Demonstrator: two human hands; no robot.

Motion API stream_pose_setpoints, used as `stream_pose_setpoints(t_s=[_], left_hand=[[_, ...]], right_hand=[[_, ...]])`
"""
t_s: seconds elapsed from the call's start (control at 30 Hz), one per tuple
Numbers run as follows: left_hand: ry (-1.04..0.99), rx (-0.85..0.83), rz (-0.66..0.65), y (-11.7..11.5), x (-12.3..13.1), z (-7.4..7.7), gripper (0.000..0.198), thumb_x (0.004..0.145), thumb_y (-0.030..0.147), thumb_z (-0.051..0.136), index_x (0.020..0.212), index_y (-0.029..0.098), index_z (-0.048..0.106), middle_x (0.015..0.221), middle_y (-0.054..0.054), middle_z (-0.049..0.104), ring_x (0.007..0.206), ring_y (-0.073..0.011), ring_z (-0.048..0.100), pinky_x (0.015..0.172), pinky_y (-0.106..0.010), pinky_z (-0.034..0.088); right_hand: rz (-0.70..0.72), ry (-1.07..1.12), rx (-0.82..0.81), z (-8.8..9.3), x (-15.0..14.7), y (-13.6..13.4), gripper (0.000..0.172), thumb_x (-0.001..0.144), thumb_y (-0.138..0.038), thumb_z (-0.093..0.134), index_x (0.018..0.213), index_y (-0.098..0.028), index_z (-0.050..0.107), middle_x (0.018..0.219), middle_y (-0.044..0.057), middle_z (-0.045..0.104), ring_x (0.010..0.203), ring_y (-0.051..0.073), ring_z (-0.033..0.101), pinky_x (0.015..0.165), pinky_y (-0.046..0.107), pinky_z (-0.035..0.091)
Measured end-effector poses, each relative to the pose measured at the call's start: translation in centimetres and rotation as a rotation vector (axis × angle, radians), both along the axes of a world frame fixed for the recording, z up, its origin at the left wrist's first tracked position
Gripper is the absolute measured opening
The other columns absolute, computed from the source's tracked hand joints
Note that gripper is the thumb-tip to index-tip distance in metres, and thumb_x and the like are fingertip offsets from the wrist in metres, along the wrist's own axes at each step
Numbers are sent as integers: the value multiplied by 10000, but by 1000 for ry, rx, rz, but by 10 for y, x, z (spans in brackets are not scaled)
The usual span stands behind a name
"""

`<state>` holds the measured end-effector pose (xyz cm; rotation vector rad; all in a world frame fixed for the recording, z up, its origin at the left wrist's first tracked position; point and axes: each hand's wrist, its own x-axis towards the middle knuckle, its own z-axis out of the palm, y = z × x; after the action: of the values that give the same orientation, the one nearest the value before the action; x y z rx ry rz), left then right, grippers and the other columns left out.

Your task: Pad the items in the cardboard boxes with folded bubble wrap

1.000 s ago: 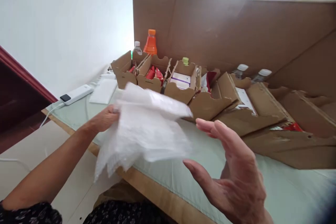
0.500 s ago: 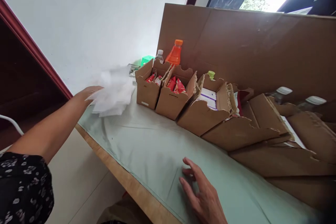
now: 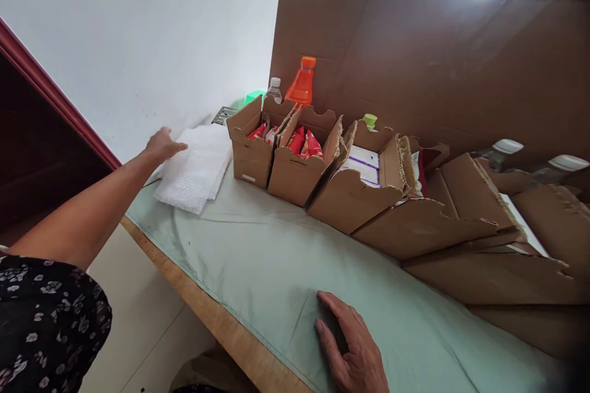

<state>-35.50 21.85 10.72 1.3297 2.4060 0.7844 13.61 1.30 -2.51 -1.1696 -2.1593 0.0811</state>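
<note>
A stack of white bubble wrap sheets [image 3: 196, 166] lies at the far left end of the table, near the wall. My left hand [image 3: 163, 144] is at its left edge, thumb stretched out over the sheets and apart from the other fingers, which are partly hidden. It grips nothing that I can see. My right hand [image 3: 353, 344] rests low on the pale green cloth [image 3: 258, 258], holding nothing, with its thumb and bent fingers apart.
Cardboard bins [image 3: 290, 178] line the table's back, some with red packets [image 3: 310, 142] or white-and-purple boxes [image 3: 364, 163]. Behind them stand an orange bottle [image 3: 302, 83], clear bottles [image 3: 503, 150] and a tall cardboard panel [image 3: 415, 61]. The wooden table edge [image 3: 193, 291] runs along the front.
The bubble wrap, blurred and raised before, now lies flat on the table. My left hand has come away from gripping it and opened. My right hand has barely shifted.
</note>
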Motion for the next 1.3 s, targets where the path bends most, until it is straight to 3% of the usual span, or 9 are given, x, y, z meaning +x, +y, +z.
stream_pose_setpoints(t_s=[0.13, 0.3, 0.57, 0.7, 0.83, 0.9, 0.97, 1.13, 1.3], left_hand=[[279, -10, -126, -8, 31, -23, 753, 929, 424, 601, 1578, 141, 345, 1662, -221, 328, 1550, -422, 243, 1242, -593, 197], [370, -189, -413, -19, 59, -62, 741, 860, 525, 638, 1514, 216, 481, 1688, -191, 317, 1561, -407, 237, 1219, -616, 181], [518, -263, -490, -26, 63, -43, 641, 865, 447, 641, 1443, 190, 543, 1632, -242, 389, 1528, -495, 259, 1165, -761, 157], [543, -120, -585, -59, 133, -52, 634, 942, 418, 517, 1504, 129, 454, 1605, -282, 402, 1534, -489, 255, 1174, -763, 153], [461, -31, -945, -124, 233, -79, 600, 913, 464, 571, 1455, 206, 564, 1649, -164, 411, 1562, -382, 285, 1256, -589, 243], [296, 44, -1153, -152, 274, -94, 582, 984, 491, 464, 1492, 218, 541, 1666, -148, 390, 1573, -359, 277, 1263, -599, 243], [171, 96, -1219, -168, 300, -107, 575, 1038, 481, 351, 1519, 213, 518, 1658, -137, 409, 1564, -326, 311, 1259, -570, 292], [202, 159, -1224, -172, 310, -132, 544, 1059, 460, 309, 1407, 207, 642, 1571, -133, 534, 1528, -326, 385, 1236, -552, 362], [349, 282, -1232, -172, 302, -150, 513, 1048, 469, 375, 1403, 217, 646, 1567, -134, 539, 1491, -358, 436, 1188, -583, 414]], right_hand=[[-6, 3, 8, 0, 0, -1, 315, 1004, -272, 563, 1309, -223, 623, 1150, 106, 783, 979, 270, 781, 786, 436, 675], [19, -15, 40, -1, -1, -1, 301, 999, -243, 555, 1290, -211, 626, 1151, 104, 786, 1009, 269, 777, 800, 438, 666], [9, 28, -48, 4, -9, -7, 337, 957, -179, 562, 1281, -213, 644, 1159, 115, 776, 1030, 258, 754, 841, 428, 639], [-19, 28, -190, 7, -13, -14, 356, 923, -138, 563, 1262, -197, 653, 1222, 138, 749, 1101, 262, 715, 925, 453, 597], [-56, -12, -246, 9, -17, -18, 348, 911, -139, 595, 1252, -187, 644, 1248, 122, 738, 1119, 244, 691, 963, 423, 558], [-53, -35, -272, 13, -19, -22, 289, 910, -138, 603, 1191, -181, 660, 1202, 114, 750, 1079, 241, 690, 929, 399, 551], [-41, -61, -295, 19, -18, -28, 203, 913, -159, 622, 1105, -190, 682, 1116, 97, 766, 1014, 238, 693, 877, 378, 545], [24, -40, -343, 41, 14, -60, 210, 965, -234, 638, 1167, -234, 696, 1194, 48, 767, 1111, 218, 690, 968, 377, 505], [-169, 149, -336, 51, 82, -84, 220, 969, -222, 605, 1158, -237, 716, 1172, 59, 779, 1101, 221, 713, 987, 398, 539]])
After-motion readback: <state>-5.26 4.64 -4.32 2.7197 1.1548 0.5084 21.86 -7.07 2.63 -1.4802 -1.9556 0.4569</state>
